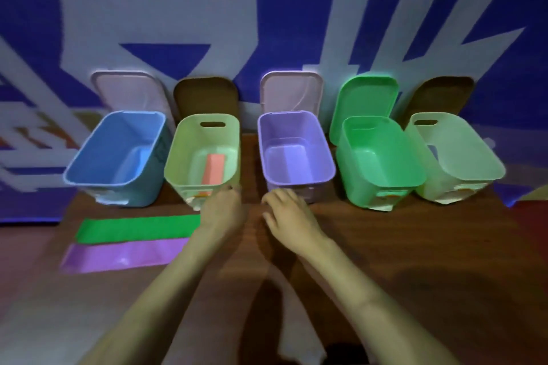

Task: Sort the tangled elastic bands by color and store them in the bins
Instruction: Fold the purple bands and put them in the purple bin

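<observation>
Head view.

**Q:** What is stored so far?

**A:** One salmon-pink elastic band (213,169) lies inside the pale green plastic bin (182,154), at 11 o'clock from the hands. The blue plastic bin (118,139) at 10 o'clock, the lilac plastic bin (274,133) at 12, the bright green plastic bin (370,145) at 1 and the translucent pale bin (465,154) at 2 show no bands.

**Q:** What remains?

**A:** A flat green elastic band (136,227) and a flat purple elastic band (124,255) lie side by side on the brown wooden table (415,246), at 9 and 8 o'clock from the left hand (222,210). They look untangled, so by this judgement sorting is about one third done.

**Q:** And the hands?

**A:** Both are empty with fingers loosely curled. The left is just before the pale green bin, and the right hand (287,212) is before the lilac one.
</observation>
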A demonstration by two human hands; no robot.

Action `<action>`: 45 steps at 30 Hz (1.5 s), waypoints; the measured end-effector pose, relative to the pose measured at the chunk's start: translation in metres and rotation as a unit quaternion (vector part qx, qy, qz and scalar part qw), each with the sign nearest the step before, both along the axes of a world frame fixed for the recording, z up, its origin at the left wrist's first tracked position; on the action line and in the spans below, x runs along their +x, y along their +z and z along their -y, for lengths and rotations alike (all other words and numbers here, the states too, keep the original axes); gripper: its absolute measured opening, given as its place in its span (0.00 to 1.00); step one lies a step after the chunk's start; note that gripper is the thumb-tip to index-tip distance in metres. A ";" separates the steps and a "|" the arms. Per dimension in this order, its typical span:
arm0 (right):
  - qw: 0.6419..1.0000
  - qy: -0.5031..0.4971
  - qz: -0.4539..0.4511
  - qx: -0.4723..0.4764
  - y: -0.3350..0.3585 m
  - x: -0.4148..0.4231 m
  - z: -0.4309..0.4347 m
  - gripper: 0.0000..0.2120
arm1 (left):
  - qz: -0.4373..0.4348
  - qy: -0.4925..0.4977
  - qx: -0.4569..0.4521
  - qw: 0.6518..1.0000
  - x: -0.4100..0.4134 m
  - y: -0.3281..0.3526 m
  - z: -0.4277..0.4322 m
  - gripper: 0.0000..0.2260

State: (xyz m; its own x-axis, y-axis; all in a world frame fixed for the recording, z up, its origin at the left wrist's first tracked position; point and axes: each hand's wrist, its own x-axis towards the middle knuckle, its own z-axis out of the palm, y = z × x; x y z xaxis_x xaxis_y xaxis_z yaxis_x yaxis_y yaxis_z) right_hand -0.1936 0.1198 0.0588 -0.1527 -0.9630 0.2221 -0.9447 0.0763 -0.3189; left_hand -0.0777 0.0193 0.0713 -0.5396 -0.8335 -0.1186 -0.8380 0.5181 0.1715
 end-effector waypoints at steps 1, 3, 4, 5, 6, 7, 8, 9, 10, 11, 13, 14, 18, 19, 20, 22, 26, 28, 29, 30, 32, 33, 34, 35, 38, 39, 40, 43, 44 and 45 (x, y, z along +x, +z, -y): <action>1.000 0.015 0.000 0.010 -0.011 0.023 0.010 0.09 | 0.006 0.011 -0.008 1.000 0.026 -0.010 0.009 0.15; 0.999 0.033 0.008 0.029 -0.033 0.064 0.031 0.10 | 0.019 0.033 -0.019 0.999 0.076 -0.032 0.024 0.15; 0.998 0.036 0.010 0.041 -0.043 0.082 0.041 0.13 | 0.024 0.042 -0.022 0.999 0.100 -0.044 0.032 0.16; 0.998 0.040 0.011 0.054 -0.053 0.100 0.052 0.17 | 0.029 0.050 -0.020 0.998 0.123 -0.055 0.039 0.17; 0.996 0.045 0.017 0.073 -0.062 0.117 0.064 0.20 | 0.036 0.057 -0.015 0.998 0.145 -0.066 0.045 0.18; 0.992 0.054 0.023 0.108 -0.071 0.133 0.074 0.21 | 0.045 0.067 -0.004 0.997 0.167 -0.078 0.052 0.19; 0.987 0.063 0.026 0.144 -0.080 0.147 0.083 0.24 | 0.049 0.080 0.009 0.996 0.186 -0.089 0.059 0.20; 0.983 0.065 0.021 0.171 -0.091 0.159 0.089 0.25 | 0.052 0.096 0.028 0.994 0.205 -0.101 0.064 0.21; 0.980 0.058 0.017 0.189 -0.102 0.170 0.094 0.25 | 0.044 0.109 0.044 0.992 0.221 -0.111 0.066 0.20; 0.979 0.046 0.017 0.198 -0.110 0.180 0.096 0.24 | 0.032 0.110 0.047 0.992 0.235 -0.119 0.067 0.19; 0.984 0.009 0.008 0.176 -0.125 0.196 0.096 0.20 | -0.001 0.078 0.035 0.996 0.257 -0.136 0.065 0.17; 0.987 -0.009 0.016 0.162 -0.129 0.202 0.094 0.19 | -0.014 0.072 0.041 0.996 0.264 -0.142 0.064 0.17; 0.992 -0.080 0.086 0.052 -0.144 0.203 0.091 0.16 | -0.127 0.088 0.039 0.987 0.277 -0.155 0.065 0.20; 0.988 -0.104 0.110 0.042 -0.145 0.201 0.091 0.13 | -0.171 0.112 0.035 0.978 0.278 -0.156 0.065 0.20; 0.981 -0.127 0.140 0.043 -0.146 0.200 0.091 0.10 | -0.206 0.137 0.039 0.968 0.280 -0.154 0.067 0.19; 0.970 -0.165 0.168 0.055 -0.146 0.200 0.091 0.12 | -0.243 0.182 0.020 0.952 0.284 -0.148 0.071 0.15; 0.954 -0.263 0.131 0.062 -0.145 0.198 0.086 0.24 | -0.198 0.295 -0.072 0.932 0.296 -0.142 0.082 0.19; 0.930 -0.328 0.136 0.094 -0.145 0.195 0.083 0.29 | -0.168 0.393 -0.026 0.904 0.301 -0.144 0.090 0.26; 0.918 -0.351 0.143 0.114 -0.146 0.194 0.082 0.30 | -0.169 0.441 0.025 0.881 0.304 -0.143 0.093 0.29; 0.910 -0.364 0.151 0.132 -0.147 0.194 0.082 0.32 | -0.183 0.481 0.077 0.854 0.306 -0.143 0.098 0.30; 0.902 -0.370 0.165 0.148 -0.149 0.194 0.084 0.31 | -0.208 0.520 0.151 0.815 0.309 -0.142 0.105 0.31; 0.900 -0.369 0.177 0.151 -0.149 0.194 0.086 0.30 | -0.209 0.519 0.165 0.812 0.310 -0.141 0.108 0.30; 0.897 -0.368 0.192 0.150 -0.147 0.195 0.088 0.29 | -0.207 0.512 0.168 0.817 0.310 -0.141 0.109 0.28; 0.895 -0.367 0.206 0.146 -0.146 0.196 0.091 0.28 | -0.205 0.506 0.170 0.820 0.309 -0.140 0.110 0.26; 0.905 -0.339 0.223 0.130 -0.141 0.202 0.095 0.26 | -0.229 0.500 0.163 0.819 0.307 -0.139 0.111 0.22; 0.909 -0.322 0.236 0.120 -0.140 0.204 0.094 0.25 | -0.242 0.486 0.155 0.825 0.307 -0.139 0.110 0.20; 0.909 -0.307 0.261 0.107 -0.139 0.204 0.091 0.24 | -0.258 0.466 0.146 0.834 0.307 -0.139 0.109 0.19; 0.888 -0.280 0.361 0.053 -0.129 0.197 0.075 0.18 | -0.323 0.419 0.124 0.840 0.306 -0.136 0.096 0.15; 0.882 -0.274 0.382 0.036 -0.123 0.193 0.068 0.16 | -0.352 0.412 0.127 0.831 0.304 -0.132 0.089 0.14; 0.880 -0.269 0.390 0.020 -0.118 0.186 0.059 0.15 | -0.383 0.404 0.138 0.819 0.301 -0.128 0.081 0.13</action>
